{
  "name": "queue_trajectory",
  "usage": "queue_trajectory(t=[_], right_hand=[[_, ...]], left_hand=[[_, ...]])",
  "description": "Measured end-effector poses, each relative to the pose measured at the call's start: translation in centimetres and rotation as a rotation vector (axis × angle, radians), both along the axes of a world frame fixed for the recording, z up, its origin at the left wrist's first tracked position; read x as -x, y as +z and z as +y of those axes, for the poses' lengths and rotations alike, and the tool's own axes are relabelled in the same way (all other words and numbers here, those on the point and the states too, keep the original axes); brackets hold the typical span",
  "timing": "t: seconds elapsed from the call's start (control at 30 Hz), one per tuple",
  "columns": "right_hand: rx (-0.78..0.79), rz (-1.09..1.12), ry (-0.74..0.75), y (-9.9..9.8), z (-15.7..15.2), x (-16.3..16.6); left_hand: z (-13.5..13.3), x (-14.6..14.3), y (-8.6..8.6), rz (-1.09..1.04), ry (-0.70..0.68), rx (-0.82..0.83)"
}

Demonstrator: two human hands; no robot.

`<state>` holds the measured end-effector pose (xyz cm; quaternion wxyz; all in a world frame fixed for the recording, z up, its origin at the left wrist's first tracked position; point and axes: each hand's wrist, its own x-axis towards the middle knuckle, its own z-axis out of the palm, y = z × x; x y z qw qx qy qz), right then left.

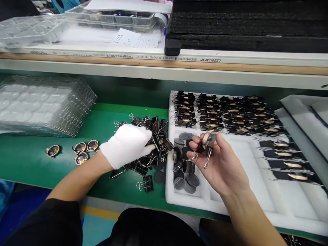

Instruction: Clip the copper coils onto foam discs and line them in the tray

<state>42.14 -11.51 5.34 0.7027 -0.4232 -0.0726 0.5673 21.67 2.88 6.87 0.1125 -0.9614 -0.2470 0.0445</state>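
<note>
My left hand (127,145), in a white glove, rests on a pile of black binder clips (151,143) on the green bench, its fingers curled into the pile. My bare right hand (217,160) is raised above the white foam tray (230,198), pinching a small part with a black binder clip (206,145) clamped on it. Dark grey round discs (184,171) lie in the tray's left compartment just under that hand. Rows of clipped parts (225,114) fill the tray's far section and right side.
Three or so gold-rimmed round parts (82,150) lie on the green mat to the left. A stack of clear blister trays (43,106) sits at far left. A shelf above carries black foam (246,24), clear trays and papers. More white foam trays (304,116) are at right.
</note>
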Motion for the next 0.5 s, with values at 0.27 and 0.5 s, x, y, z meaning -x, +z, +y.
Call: queue_trajectory(t=[0.27,0.5], right_hand=[[-0.165,-0.544,0.348,-0.7,-1.1,-0.3],[-0.249,-0.767,0.595,-0.6,-1.2,0.7]], left_hand=[[1.1,1.3,2.5,-0.106,-0.014,0.207],[-0.1,1.3,3.0,-0.256,-0.131,0.660]])
